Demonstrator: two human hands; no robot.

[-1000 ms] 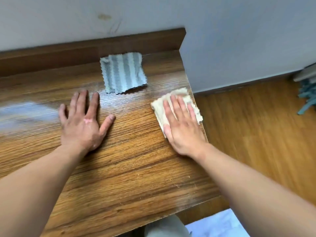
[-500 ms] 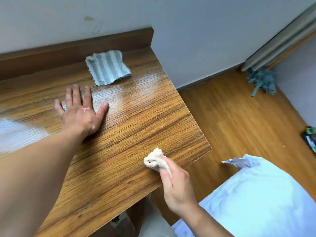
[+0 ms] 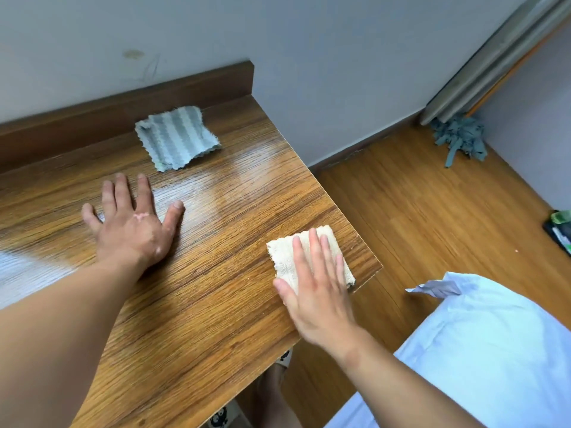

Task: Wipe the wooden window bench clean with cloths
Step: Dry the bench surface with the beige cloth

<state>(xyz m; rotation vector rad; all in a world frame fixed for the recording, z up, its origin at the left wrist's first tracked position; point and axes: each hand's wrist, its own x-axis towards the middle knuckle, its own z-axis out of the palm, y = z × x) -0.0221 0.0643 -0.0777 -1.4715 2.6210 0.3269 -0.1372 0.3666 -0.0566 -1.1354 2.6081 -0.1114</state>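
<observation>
The wooden window bench (image 3: 216,304) fills the left and middle of the head view. My right hand (image 3: 318,291) lies flat with straight fingers on a beige cloth (image 3: 282,256), pressing it onto the bench close to the right front corner. My left hand (image 3: 133,230) rests flat on the bare wood, fingers spread, holding nothing. A grey striped cloth (image 3: 176,139) lies loose near the back of the bench, just ahead of my left hand's fingertips and apart from them.
A dark wooden back rail (image 3: 123,109) runs under the grey wall. The bench's right edge (image 3: 343,208) drops to a wooden floor. A mop head (image 3: 460,140) lies in the far corner, and pale blue fabric (image 3: 494,350) covers the lower right.
My right hand gathered the beige cloth into a wad at the front edge, then spread it flat again near the right corner. My left hand stayed flat on the wood.
</observation>
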